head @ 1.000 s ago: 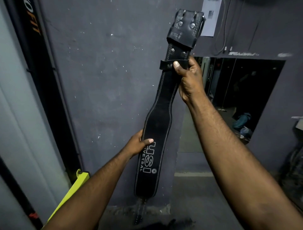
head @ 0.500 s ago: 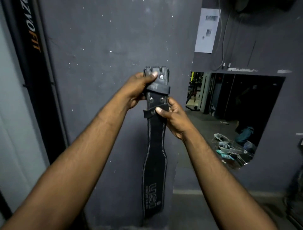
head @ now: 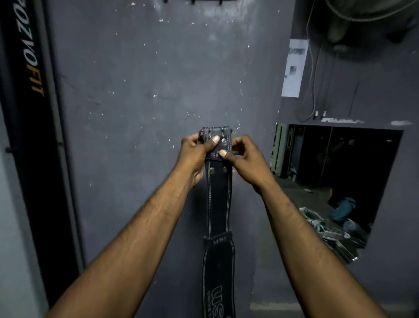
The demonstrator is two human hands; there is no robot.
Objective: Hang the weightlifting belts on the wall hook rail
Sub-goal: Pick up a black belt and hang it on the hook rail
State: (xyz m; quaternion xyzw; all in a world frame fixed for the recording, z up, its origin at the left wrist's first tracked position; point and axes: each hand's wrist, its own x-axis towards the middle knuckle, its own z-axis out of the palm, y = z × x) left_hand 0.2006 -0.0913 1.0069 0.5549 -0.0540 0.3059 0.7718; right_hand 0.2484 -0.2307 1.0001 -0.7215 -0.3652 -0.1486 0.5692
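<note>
Against grey wall (head: 145,113), black white-stitched belt (head: 219,204), buckle-end up, in both hands.

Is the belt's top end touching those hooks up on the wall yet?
Apart. In the head view, the belt tops out in both hands, with bare wall between it and the hooks at the frame's top edge.

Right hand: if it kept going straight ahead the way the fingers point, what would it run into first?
The right hand grips the buckle end of the belt, fingers aimed toward the left hand and the grey wall behind. It would likely press the belt against the wall first, though the gap is unclear.
</note>
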